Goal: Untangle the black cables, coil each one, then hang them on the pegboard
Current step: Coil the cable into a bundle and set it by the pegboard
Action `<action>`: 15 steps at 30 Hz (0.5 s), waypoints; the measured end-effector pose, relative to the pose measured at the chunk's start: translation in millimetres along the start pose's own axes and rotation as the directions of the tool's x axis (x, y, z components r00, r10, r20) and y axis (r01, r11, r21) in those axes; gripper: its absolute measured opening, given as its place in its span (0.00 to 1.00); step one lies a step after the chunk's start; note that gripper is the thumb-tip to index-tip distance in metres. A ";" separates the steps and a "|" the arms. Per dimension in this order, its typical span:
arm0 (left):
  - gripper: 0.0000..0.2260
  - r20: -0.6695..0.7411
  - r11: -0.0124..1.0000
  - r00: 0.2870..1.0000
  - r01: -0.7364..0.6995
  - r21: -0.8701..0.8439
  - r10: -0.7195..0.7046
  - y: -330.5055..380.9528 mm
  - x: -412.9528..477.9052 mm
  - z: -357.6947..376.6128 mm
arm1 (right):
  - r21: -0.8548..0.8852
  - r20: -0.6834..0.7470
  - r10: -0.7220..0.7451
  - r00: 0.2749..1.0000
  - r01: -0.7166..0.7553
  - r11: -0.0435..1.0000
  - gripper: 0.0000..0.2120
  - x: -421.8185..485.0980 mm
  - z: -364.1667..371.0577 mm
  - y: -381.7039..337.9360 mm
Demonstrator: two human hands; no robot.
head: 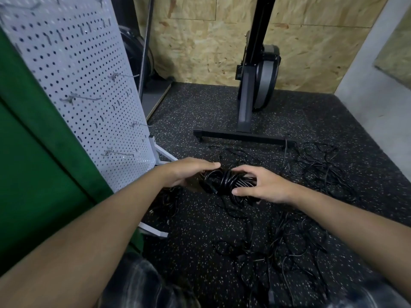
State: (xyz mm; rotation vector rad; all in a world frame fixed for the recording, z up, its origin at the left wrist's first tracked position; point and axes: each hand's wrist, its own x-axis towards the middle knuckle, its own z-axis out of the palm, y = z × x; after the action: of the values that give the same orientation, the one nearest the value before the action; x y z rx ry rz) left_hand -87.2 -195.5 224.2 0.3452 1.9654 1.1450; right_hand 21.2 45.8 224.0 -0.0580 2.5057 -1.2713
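Head view: right hand (268,185) grips the coiled cable (224,181), left hand (185,172) rests straight-fingered against it.

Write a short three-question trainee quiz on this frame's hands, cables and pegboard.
1. True or false: a cable already hangs on the pegboard.
2. The left hand and right hand both touch: A) the coiled cable; B) a pegboard hook; C) the exercise machine.
3. Fill in: the loose cables lie tangled on the ___.
Key: 1 false; 2 A; 3 floor.
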 end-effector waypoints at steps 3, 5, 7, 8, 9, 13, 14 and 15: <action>0.24 -0.006 0.998 0.999 0.048 0.043 -0.048 -14.6 -4.4 -15.0 | -0.024 -0.044 0.027 0.999 -0.029 0.999 0.27 24.8 0.0 -2.9; 0.29 -0.036 0.997 0.997 0.069 0.033 -0.068 -26.3 -5.6 -22.3 | -0.084 -0.073 0.023 0.997 -0.029 0.996 0.26 44.2 3.1 -3.4; 0.26 -0.104 0.997 0.991 0.079 -0.025 -0.082 -42.9 0.2 -28.0 | -0.140 -0.111 0.000 0.994 -0.016 0.990 0.24 65.9 10.0 -1.1; 0.23 -0.134 0.994 0.987 0.085 -0.064 -0.093 -52.7 5.1 -30.5 | -0.157 -0.125 -0.008 0.992 -0.012 0.988 0.23 77.3 14.7 0.9; 0.21 -0.152 0.990 0.983 0.092 -0.103 -0.107 -62.9 11.2 -32.4 | -0.172 -0.138 -0.017 0.990 -0.007 0.985 0.22 88.1 19.9 3.0; 0.15 -0.214 0.934 0.949 0.156 -0.321 -0.232 -109.8 47.8 -34.8 | -0.197 -0.232 -0.012 0.973 -0.035 0.980 0.24 125.6 43.1 21.0; 0.13 -0.240 0.922 0.937 0.162 -0.352 -0.256 -121.9 57.8 -34.9 | -0.194 -0.259 -0.013 0.966 -0.039 0.980 0.25 132.1 49.1 26.9; 0.12 -0.269 0.915 0.924 0.163 -0.368 -0.273 -134.0 67.9 -34.4 | -0.190 -0.277 -0.009 0.961 -0.046 0.981 0.25 137.8 55.2 34.1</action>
State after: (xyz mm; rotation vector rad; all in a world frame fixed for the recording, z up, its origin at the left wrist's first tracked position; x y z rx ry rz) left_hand -135.0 -249.9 88.2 -0.2561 1.9618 1.4246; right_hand -88.2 -1.9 129.4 0.1052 2.8562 -1.0865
